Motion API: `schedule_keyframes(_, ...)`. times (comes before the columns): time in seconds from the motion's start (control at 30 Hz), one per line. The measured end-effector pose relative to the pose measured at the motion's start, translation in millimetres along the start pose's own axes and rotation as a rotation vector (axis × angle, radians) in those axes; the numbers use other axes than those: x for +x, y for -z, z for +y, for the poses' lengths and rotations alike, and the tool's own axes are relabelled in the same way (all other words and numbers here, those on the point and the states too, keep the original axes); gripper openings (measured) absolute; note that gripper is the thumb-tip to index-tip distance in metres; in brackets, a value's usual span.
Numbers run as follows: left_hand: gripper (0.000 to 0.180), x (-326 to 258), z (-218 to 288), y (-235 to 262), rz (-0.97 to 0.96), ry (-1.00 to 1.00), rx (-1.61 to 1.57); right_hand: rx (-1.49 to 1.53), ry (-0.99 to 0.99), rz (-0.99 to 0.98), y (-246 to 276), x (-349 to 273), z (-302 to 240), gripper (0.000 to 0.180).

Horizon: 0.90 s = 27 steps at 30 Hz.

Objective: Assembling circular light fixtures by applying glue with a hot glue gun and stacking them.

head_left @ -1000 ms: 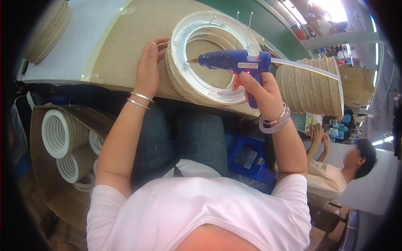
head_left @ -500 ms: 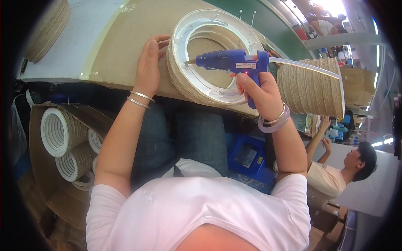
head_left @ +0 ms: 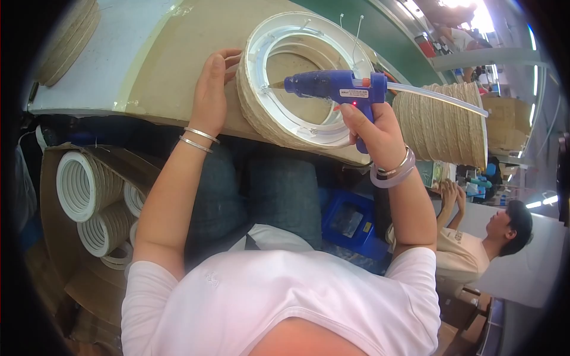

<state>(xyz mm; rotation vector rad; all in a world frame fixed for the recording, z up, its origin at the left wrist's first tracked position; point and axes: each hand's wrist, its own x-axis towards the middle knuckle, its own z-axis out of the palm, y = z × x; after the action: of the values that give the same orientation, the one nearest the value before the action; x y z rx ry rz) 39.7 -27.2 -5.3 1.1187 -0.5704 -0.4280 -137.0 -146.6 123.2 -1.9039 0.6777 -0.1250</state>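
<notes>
A blue hot glue gun (head_left: 332, 86) is gripped in my right hand (head_left: 380, 132), with a clear glue stick (head_left: 436, 99) running out of its back. Its nozzle points left over the inner edge of a round shade (head_left: 256, 110), which has a white rim and beige, cord-like ribbed sides. Thin white ties stand up from the far part of that rim. My left hand (head_left: 212, 89) rests against the shade's left side, fingers extended and partly hidden behind it.
Another beige ribbed cylinder (head_left: 442, 127) lies to the right. At lower left, a cardboard box (head_left: 62, 255) holds several similar cylinders. Below the table edge sits a blue plastic bin (head_left: 350, 222). A co-worker (head_left: 475, 243) is at the right, and more ribbed pieces (head_left: 68, 44) stand at far left.
The glue gun and my right hand have shifted slightly right, drawing the nozzle a little away from the rim's left side. My left hand and the shade stay put. The co-worker's hands have come together.
</notes>
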Motion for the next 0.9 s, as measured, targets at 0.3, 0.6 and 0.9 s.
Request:
schedule_keyframes(0.3,0.048,1.9,-2.8,-0.6,0.004,0.008,-0.010,-0.040,0.067,-0.001,5.6,0.1,4.6,0.028)
schedule_keyframes(0.6,0.047,-0.4,3.4,-0.8,0.038,0.031,0.013,0.132,0.051,0.101,29.2,-47.7,11.0,0.030)
schedule_keyframes(0.9,0.046,-0.4,4.9,-2.4,0.037,0.050,0.004,0.074,0.003,0.051,33.2,-68.5,24.4,0.027)
